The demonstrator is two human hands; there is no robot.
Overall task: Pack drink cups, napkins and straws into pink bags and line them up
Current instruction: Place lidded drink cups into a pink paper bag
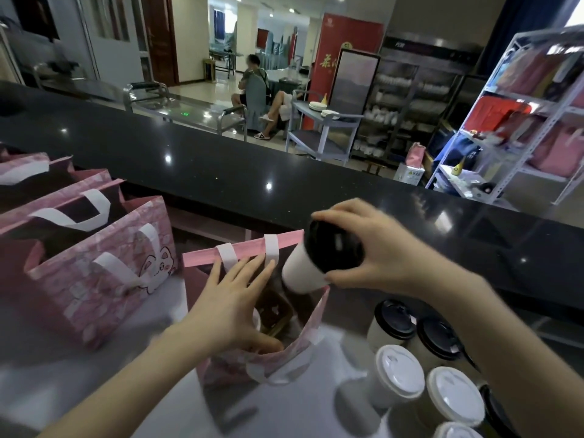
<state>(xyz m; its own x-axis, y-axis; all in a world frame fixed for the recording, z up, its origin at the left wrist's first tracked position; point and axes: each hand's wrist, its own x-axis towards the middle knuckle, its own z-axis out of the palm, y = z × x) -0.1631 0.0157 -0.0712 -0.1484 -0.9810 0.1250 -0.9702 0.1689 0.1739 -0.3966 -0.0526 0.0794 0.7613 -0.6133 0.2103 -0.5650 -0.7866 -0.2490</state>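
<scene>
Head view: my right hand (pixel 388 248) has its fingers round the cup (pixel 303 273), tilted above the bag (pixel 249 248); left hand (pixel 227 298) fingers spread wide across its mouth. I'd straighten the cup before lowering

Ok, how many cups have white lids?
3 white-lidded paper cups, all standing right of the open pink bag: one nearest it, one further right, one cut off at the bottom edge. Others may be hidden inside bags.

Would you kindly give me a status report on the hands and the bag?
Left hand flat, spreading pink bag mouth. Right hand grips black-lidded cup, tilted over the opening. Brown item already inside bag.
</scene>
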